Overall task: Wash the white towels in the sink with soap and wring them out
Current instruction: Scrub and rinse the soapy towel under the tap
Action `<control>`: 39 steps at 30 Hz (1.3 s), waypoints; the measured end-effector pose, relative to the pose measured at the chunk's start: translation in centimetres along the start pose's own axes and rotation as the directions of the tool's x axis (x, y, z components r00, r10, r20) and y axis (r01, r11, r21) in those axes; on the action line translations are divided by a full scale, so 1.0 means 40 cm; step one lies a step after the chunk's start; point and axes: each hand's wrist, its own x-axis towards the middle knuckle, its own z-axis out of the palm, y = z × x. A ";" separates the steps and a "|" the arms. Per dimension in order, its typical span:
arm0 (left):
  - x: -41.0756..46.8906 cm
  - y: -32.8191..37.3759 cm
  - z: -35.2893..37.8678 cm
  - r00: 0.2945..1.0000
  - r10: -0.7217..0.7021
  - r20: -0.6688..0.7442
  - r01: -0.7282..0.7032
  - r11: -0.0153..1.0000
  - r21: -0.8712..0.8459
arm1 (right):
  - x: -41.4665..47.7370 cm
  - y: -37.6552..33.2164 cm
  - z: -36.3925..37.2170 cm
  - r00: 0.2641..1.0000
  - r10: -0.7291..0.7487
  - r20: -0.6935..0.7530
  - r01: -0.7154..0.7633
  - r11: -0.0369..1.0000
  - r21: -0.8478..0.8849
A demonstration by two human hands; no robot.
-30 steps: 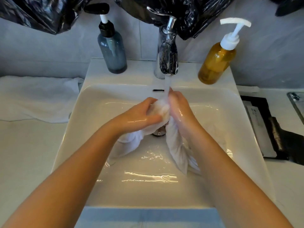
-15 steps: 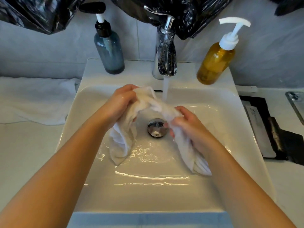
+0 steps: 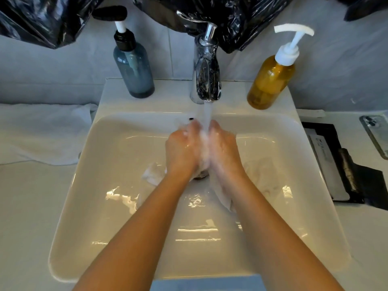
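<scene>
Mid-wash, your left hand [image 3: 182, 151] and right hand [image 3: 223, 149] clasped a bunched white towel [image 3: 152, 175] under the running tap [image 3: 206, 80] over the sink [image 3: 126, 244], wringing apparently not yet begun and a second towel [image 3: 42, 133] waiting on the counter [image 3: 31, 206].

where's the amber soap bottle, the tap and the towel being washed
amber soap bottle [image 3: 270, 80]: head view, middle of its body
tap [image 3: 206, 80]: head view, front of the spout
towel [image 3: 153, 174]: head view, loose end showing at the left

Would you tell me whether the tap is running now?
On: a stream of water falls from the tap onto the towel between the left hand and right hand.
</scene>
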 end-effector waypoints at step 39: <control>0.025 0.068 -0.220 0.777 -0.248 0.579 -0.145 0.823 0.548 | -0.015 -0.020 -0.116 0.975 0.031 0.218 0.021 0.973 -0.231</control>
